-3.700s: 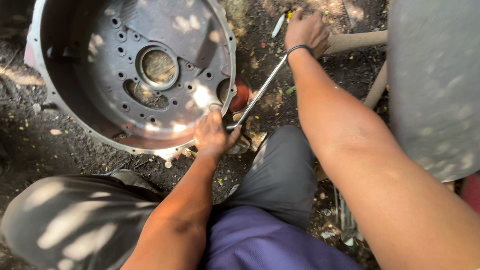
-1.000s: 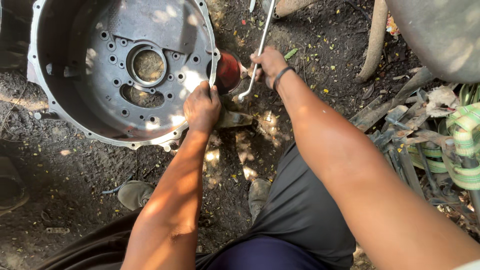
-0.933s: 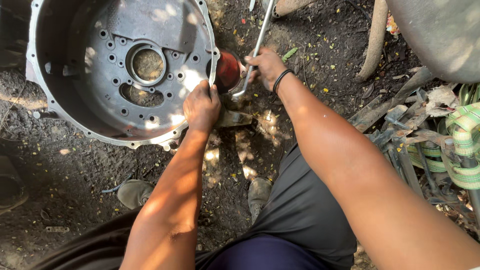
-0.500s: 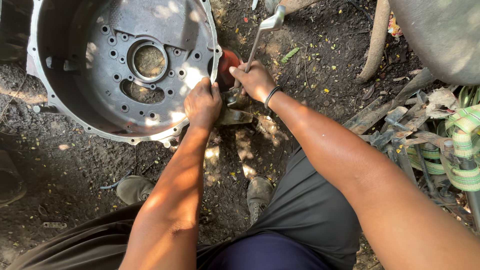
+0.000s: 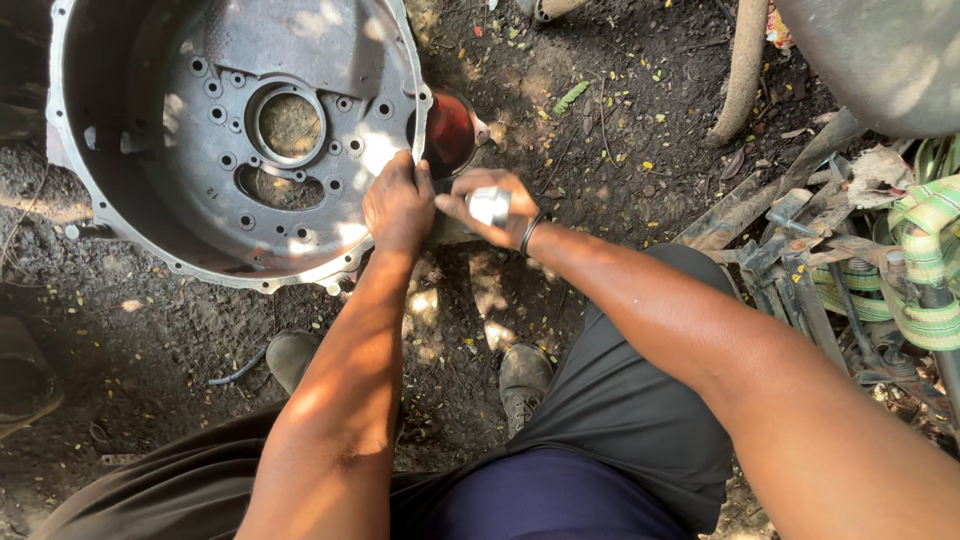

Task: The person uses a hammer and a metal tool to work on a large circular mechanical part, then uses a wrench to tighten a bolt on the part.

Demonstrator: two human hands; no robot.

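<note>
A large grey metal bell housing (image 5: 150,90) lies open side up on the dirt, with a round hole in its middle and several bolt holes. My left hand (image 5: 397,205) grips its right rim. Right beside it, my right hand (image 5: 478,192), with a dark band on the wrist, is closed around a short shiny metal socket-like piece (image 5: 490,206). Just above both hands, a red round part (image 5: 450,132) sits against the housing's rim. How the shiny piece meets the housing is hidden by my fingers.
My legs in dark trousers and two worn shoes (image 5: 525,375) stand on the soil below. Scrap metal bars (image 5: 760,215) and green-yellow straps (image 5: 925,270) pile up at the right. A big grey curved body (image 5: 890,50) fills the top right. A pipe (image 5: 745,60) lies nearby.
My right hand slid down the long wrench handle to its head and now sits next to the left hand; the long handle no longer shows. The left hand stayed on the rim.
</note>
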